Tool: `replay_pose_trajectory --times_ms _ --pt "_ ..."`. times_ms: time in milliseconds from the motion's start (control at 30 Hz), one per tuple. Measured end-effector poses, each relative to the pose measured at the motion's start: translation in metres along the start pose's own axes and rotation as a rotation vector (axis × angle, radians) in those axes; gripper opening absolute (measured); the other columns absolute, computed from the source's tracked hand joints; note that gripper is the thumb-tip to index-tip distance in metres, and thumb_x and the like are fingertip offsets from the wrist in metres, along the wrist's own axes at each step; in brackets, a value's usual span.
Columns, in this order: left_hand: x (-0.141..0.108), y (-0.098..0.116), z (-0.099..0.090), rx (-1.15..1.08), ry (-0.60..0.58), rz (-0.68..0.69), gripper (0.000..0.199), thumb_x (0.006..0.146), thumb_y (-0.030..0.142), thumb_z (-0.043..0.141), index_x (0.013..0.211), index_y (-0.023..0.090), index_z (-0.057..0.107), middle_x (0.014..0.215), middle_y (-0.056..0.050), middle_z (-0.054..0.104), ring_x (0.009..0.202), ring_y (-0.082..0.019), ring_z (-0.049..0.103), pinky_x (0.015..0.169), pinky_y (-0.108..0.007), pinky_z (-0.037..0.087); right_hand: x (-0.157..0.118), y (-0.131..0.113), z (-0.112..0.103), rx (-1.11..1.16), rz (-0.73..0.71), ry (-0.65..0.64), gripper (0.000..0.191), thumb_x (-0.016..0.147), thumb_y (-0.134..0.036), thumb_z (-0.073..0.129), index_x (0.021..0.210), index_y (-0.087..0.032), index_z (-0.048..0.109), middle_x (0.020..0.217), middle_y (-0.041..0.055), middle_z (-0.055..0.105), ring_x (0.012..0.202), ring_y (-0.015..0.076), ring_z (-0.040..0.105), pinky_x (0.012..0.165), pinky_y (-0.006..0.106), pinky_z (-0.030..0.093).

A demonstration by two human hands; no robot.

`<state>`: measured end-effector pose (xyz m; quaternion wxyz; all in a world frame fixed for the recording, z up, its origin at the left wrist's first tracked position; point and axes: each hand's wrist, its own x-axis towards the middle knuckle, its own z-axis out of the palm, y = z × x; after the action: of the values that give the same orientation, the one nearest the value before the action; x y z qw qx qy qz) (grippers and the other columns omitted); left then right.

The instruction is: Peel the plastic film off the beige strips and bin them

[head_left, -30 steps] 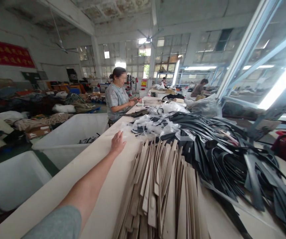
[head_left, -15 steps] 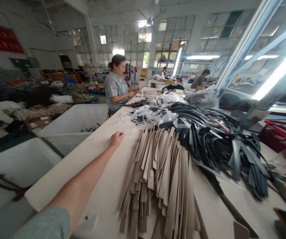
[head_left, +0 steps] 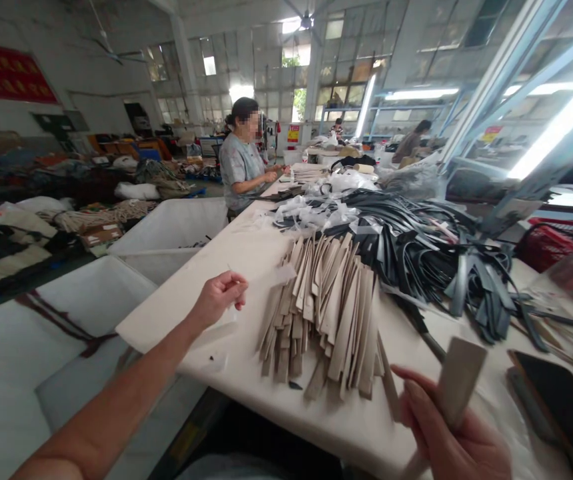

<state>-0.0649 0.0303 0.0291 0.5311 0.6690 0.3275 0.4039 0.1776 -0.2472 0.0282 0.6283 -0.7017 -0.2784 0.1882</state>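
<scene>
A tapered beige strip [head_left: 459, 377] is pinched in the right hand [head_left: 454, 437] over a cream table [head_left: 166, 327].
The half-curled left hand [head_left: 218, 299] has an unclear hold; a pile of beige strips [head_left: 321, 320] lies between the hands.

Right hand [head_left: 454, 433] grips beige strip [head_left: 459, 373]; left hand [head_left: 218, 299] over table [head_left: 166, 333].

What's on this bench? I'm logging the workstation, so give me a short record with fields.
Left hand: raised over the bench, fingers curled; anything held is too small to tell
Right hand: gripping a beige strip
Surface: white workbench
Nearest pile: beige strips
Beyond it: dark grey strips, clear plastic bags
Co-worker: standing at the bench's far part, hands working together
</scene>
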Motion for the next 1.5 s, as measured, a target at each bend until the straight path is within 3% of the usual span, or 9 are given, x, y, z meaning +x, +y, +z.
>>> replay_pose_trajectory --times_ms 100,233,467,700,800,933,1100,1267,1500 --pt "-0.018 0.024 0.001 0.065 -0.236 -0.042 0.025 0.073 0.041 0.072 0.078 0.017 0.065 0.053 0.001 0.062 0.047 -0.011 0.055 0.047 -0.023 0.047 0.012 -0.032 0.02 -0.19 -0.237 -0.18 0.043 0.08 -0.049 0.068 0.111 -0.019 0.072 0.056 -0.0035 0.051 0.046 0.0107 0.043 0.041 0.022 0.036" --pt "-0.022 0.046 0.0 0.157 -0.466 -0.078 0.022 0.072 0.038 0.073 0.075 0.017 0.07 0.053 -0.001 0.062 0.047 -0.012 0.055 0.045 -0.022 0.045 0.022 -0.046 0.05 -0.323 -0.239 -0.49 0.045 0.08 -0.047 0.067 0.114 -0.018 0.069 0.056 -0.0056 0.048 0.046 0.0107 0.042 0.045 0.023 0.035" --pt "-0.008 0.053 -0.004 0.263 -0.597 -0.079 0.021 0.073 0.038 0.069 0.078 0.018 0.073 0.054 -0.001 0.062 0.05 -0.014 0.056 0.05 -0.023 0.045 0.015 -0.02 0.091 -0.175 -0.048 -0.601 0.02 0.078 -0.034 0.065 0.065 -0.018 0.066 0.049 -0.0044 0.049 0.045 0.009 0.037 0.044 0.022 0.026" --pt "-0.019 0.036 0.002 0.375 0.089 0.187 0.027 0.077 0.045 0.067 0.082 0.02 0.07 0.081 -0.004 0.071 0.08 -0.02 0.064 0.077 -0.031 0.051 0.01 0.002 0.111 0.074 0.087 -0.472 0.032 0.081 -0.046 0.06 0.064 -0.019 0.053 0.05 -0.0059 0.043 0.044 0.0083 0.032 0.041 0.021 0.025" --pt "-0.054 0.021 0.025 0.135 -0.071 0.011 0.047 0.083 0.06 0.055 0.072 0.018 0.07 0.071 -0.007 0.07 0.069 -0.019 0.063 0.071 -0.03 0.051 0.007 0.004 0.115 0.124 0.101 -0.448 0.034 0.08 -0.05 0.061 0.067 -0.019 0.054 0.05 -0.0062 0.043 0.042 0.0081 0.032 0.04 0.022 0.026" --pt "-0.092 0.002 0.071 -0.298 -0.386 -0.286 0.06 0.08 0.068 0.056 0.108 0.017 0.071 0.099 -0.012 0.073 0.087 -0.021 0.066 0.078 -0.03 0.05 -0.002 -0.001 0.12 0.131 0.072 -0.481 0.031 0.08 -0.046 0.063 0.069 -0.018 0.06 0.052 -0.0044 0.048 0.048 0.0106 0.041 0.046 0.023 0.036" --pt "-0.098 -0.011 0.101 -0.527 -0.224 -0.322 0.041 0.082 0.049 0.065 0.108 0.019 0.073 0.091 -0.008 0.074 0.072 -0.017 0.064 0.07 -0.028 0.051 -0.013 0.0 0.124 0.092 0.032 -0.519 0.028 0.083 -0.044 0.062 0.074 -0.018 0.06 0.057 -0.0042 0.05 0.052 0.0114 0.044 0.049 0.023 0.038" --pt "-0.082 -0.013 0.087 -0.373 -0.083 -0.308 0.031 0.074 0.044 0.075 0.089 0.017 0.078 0.084 -0.006 0.075 0.077 -0.018 0.066 0.078 -0.028 0.051 -0.013 0.005 0.109 0.026 -0.012 -0.58 0.035 0.094 -0.051 0.049 0.097 -0.018 0.061 0.061 -0.0045 0.053 0.046 0.0097 0.041 0.044 0.022 0.033" --pt "-0.059 0.004 0.073 -0.824 0.103 -0.408 0.033 0.054 0.034 0.091 0.066 0.013 0.068 0.069 -0.001 0.07 0.066 -0.01 0.065 0.068 -0.02 0.054 -0.022 0.013 0.089 -0.051 0.111 -0.879 0.051 0.099 -0.056 0.032 0.084 -0.016 0.06 0.064 -0.0011 0.062 0.041 0.0071 0.043 0.042 0.02 0.033"
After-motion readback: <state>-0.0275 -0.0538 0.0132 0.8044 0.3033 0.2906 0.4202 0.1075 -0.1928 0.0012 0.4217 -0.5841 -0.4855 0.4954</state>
